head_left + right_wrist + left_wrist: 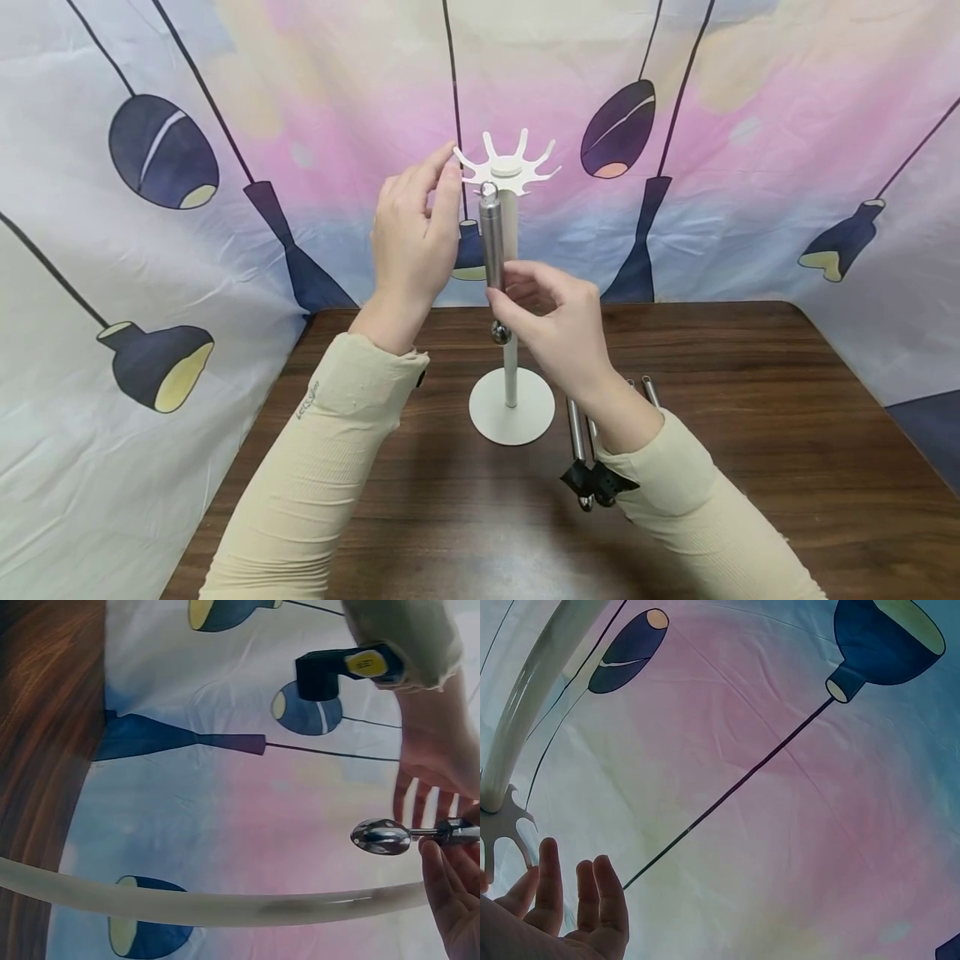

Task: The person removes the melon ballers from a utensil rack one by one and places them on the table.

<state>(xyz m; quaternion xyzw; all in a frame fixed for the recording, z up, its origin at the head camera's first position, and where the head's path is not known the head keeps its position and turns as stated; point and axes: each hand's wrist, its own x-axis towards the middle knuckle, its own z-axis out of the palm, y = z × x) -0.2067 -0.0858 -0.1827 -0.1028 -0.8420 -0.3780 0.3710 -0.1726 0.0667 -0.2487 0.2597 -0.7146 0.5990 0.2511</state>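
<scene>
A white stand (510,325) with a round base carries a ring of curved hooks (517,171) on top. My right hand (562,321) pinches a metal spoon (492,233) by its thick handle, thumb on one side and fingers on the other. The spoon hangs upright, bowl (381,836) down, in front of the pole. Its loop end overlaps the front hooks in the head view. My left hand (416,225) is raised beside the hooks, fingers mostly straight, with the fingertips (549,851) right at the hook ends on the left side.
Several metal-handled utensils (576,433) lie on the dark wood table (427,517), right of the stand's base and partly hidden by my right forearm. A cloth backdrop (360,75) printed with hanging lamps encloses the table's back and sides.
</scene>
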